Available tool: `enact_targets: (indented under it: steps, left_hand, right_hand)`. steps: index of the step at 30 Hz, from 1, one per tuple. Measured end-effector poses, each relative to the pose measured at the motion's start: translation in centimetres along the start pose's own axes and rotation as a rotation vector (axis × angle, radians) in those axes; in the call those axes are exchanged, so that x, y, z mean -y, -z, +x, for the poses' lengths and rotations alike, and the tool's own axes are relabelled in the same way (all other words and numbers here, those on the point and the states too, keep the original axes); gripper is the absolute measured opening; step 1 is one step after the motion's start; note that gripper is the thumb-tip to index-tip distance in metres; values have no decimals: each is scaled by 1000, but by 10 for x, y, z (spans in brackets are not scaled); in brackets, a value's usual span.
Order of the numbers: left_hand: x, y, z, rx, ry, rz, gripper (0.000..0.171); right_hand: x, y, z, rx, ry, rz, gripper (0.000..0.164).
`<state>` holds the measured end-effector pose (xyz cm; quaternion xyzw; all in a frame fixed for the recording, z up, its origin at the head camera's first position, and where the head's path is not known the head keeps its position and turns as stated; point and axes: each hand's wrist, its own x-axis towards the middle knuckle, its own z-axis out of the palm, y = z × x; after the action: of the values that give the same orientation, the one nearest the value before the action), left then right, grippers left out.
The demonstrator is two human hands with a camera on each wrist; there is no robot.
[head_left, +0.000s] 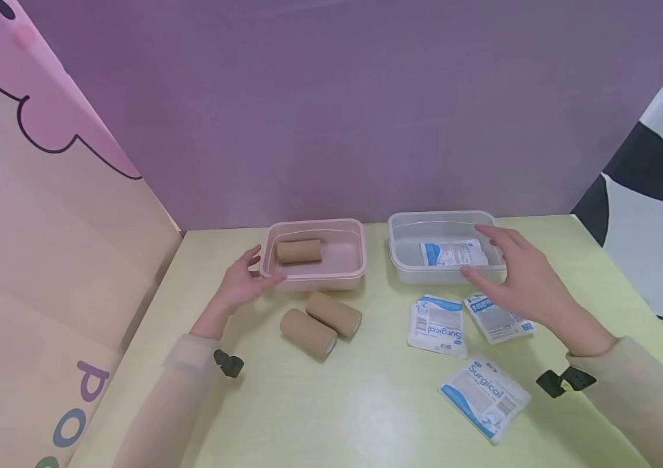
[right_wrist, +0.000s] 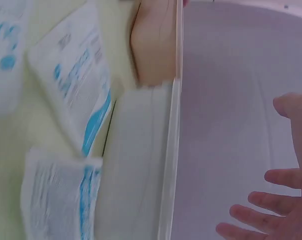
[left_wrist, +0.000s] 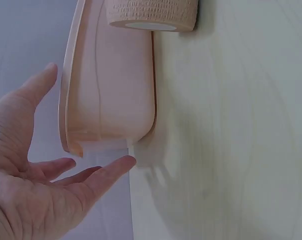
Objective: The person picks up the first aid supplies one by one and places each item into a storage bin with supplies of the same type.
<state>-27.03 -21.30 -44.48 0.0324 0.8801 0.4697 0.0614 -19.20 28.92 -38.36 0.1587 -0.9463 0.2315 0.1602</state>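
My left hand [head_left: 244,281] is beside the left end of a pink plastic box [head_left: 315,284], fingers spread and holding nothing. In the left wrist view a small gap shows between the fingertips [left_wrist: 125,162] and the box. One tan bandage roll [head_left: 299,251] lies inside it. Two more, a rear roll [head_left: 333,314] and a front roll [head_left: 308,333], lie on the table before it. Over the right end of a whitish box [head_left: 425,275] hovers my right hand [head_left: 527,276], its fingers apart with nothing in them. A white-and-blue packet [head_left: 454,253] lies in that box.
Three packets printed in blue lie before the whitish box: a left packet [head_left: 438,326], a right packet [head_left: 498,320] partly behind the right hand, and a nearer packet [head_left: 486,398]. A purple panel [head_left: 331,117] rises behind the pale table [head_left: 308,416], with printed panels at both sides.
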Motion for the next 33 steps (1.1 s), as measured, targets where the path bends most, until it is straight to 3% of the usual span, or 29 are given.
enact_targets:
  steps: [6, 13, 28, 33]
  left_hand:
    - [-1, -4, 2, -10, -2, -11, 105]
    - [-2, -8, 5, -27, 3, -24, 105]
    - [-1, -13, 6, -62, -9, -20, 102]
    - [1, -14, 6, -68, -15, -40, 102]
  right_hand:
    - [29, -12, 12, 7, 86, 42, 75]
    - [44, -35, 27, 1, 168, 72, 70]
    - [67, -67, 32, 177, 147, 96, 73]
    - [75, -77, 32, 192, 167, 104, 71]
